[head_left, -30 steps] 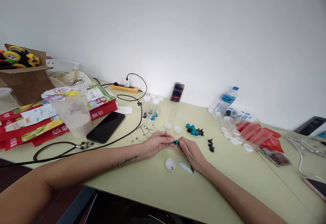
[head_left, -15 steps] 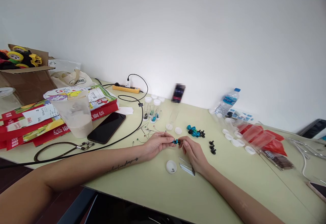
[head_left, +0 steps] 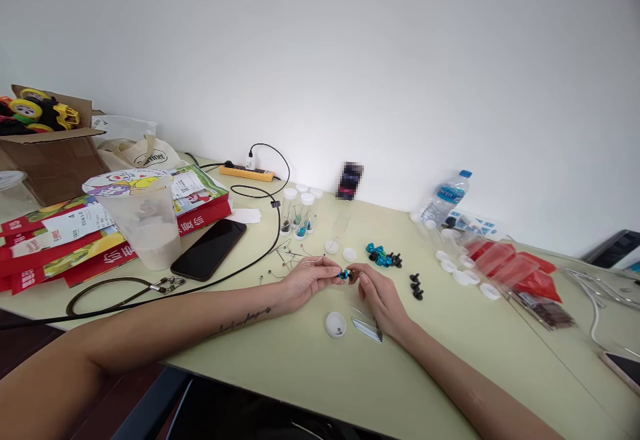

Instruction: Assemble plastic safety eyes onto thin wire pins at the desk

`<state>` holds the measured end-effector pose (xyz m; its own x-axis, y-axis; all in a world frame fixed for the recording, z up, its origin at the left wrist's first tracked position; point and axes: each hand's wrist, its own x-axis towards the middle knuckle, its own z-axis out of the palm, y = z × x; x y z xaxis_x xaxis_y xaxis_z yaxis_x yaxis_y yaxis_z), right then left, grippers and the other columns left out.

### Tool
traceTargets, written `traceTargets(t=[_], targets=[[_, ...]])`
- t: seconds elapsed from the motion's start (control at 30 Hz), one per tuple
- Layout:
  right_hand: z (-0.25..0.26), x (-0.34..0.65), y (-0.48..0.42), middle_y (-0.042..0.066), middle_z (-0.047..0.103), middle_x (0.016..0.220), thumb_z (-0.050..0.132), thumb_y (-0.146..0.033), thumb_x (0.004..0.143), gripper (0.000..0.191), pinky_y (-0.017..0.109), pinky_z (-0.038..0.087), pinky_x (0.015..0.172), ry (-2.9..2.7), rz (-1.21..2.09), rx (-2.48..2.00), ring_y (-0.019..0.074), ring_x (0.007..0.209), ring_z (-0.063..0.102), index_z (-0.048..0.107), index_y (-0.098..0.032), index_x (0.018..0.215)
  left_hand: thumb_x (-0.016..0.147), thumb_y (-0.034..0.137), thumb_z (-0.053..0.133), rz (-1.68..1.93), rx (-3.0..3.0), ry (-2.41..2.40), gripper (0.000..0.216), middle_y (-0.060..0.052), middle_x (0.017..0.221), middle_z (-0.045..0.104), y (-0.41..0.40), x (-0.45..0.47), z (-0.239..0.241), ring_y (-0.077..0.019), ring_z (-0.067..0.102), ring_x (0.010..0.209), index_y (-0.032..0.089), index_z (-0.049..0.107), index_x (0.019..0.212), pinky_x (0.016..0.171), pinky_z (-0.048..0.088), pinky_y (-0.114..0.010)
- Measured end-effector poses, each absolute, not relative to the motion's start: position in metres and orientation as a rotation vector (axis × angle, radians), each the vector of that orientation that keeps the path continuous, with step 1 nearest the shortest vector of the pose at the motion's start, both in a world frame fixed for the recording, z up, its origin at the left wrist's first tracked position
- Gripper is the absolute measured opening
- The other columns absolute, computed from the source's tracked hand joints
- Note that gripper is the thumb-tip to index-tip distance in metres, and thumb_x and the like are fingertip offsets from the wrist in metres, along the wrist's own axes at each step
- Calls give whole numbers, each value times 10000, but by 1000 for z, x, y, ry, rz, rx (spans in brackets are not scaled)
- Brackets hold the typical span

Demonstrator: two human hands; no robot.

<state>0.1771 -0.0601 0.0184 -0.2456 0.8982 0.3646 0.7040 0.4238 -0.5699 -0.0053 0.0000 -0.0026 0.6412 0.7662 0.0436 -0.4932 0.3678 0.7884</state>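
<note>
My left hand pinches a small blue part with a black end between thumb and fingertips. From the other side, my right hand has its fingertips closed on the dark end of the same part. Below them on the table are a white cap with tiny pieces inside and a row of thin metal rods. Several blue and black parts lie in a cluster beyond my right hand, with black knob-like pieces to its right. Thin pins are scattered behind my left hand.
Capped clear tubes stand at the back. A phone, a plastic cup and a black cable are on the left. At right are a water bottle, white caps and red packets.
The view has shifted very slightly. Both hands stay together around the small blue part, which has turned or tilted a little.
</note>
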Motion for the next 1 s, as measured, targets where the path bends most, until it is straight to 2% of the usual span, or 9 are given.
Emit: traceTargets(t=[0.43, 0.6, 0.7, 0.8, 0.9, 1.0], targets=[[17, 177, -60, 23, 594, 854, 230, -322, 957, 353, 275, 417, 651, -2025, 326, -1332, 116, 568, 503, 528, -226, 1120, 649, 211, 734, 835, 872, 365, 208, -57, 804, 642, 0, -5, -3, -155, 629, 795, 92, 643, 793, 903, 421, -315], [18, 176, -61, 27, 586, 780, 226, -333, 955, 363, 287, 425, 662, -2025, 325, -1356, 136, 594, 523, 538, -217, 1099, 633, 208, 746, 836, 856, 374, 213, -54, 806, 645, 0, -5, -3, -152, 633, 779, 97, 642, 781, 903, 427, -327], [20, 175, -61, 36, 598, 827, 234, -341, 950, 347, 291, 433, 676, -2011, 304, -1369, 136, 607, 529, 525, -216, 1094, 627, 209, 750, 840, 849, 374, 212, -57, 812, 648, 0, -5, -2, -146, 629, 780, 94, 645, 771, 913, 425, -332], [21, 173, -61, 39, 596, 844, 304, -354, 930, 288, 269, 434, 616, -2028, 301, -1390, 137, 621, 526, 523, -213, 1055, 625, 204, 751, 841, 846, 363, 211, -56, 807, 650, 0, -4, -2, -142, 627, 778, 93, 645, 770, 909, 430, -327], [19, 172, -61, 15, 571, 740, 375, -361, 903, 245, 243, 406, 515, -2027, 312, -1424, 130, 563, 497, 508, -209, 1041, 629, 201, 748, 833, 847, 353, 208, -57, 813, 653, 0, -5, -2, -137, 627, 786, 94, 644, 774, 911, 428, -311], [17, 172, -60, -2, 545, 678, 386, -357, 897, 236, 237, 394, 495, -2027, 300, -1432, 123, 538, 482, 506, -205, 1032, 633, 196, 746, 827, 849, 356, 207, -57, 812, 650, 0, -5, -3, -138, 625, 791, 93, 644, 781, 912, 428, -309]])
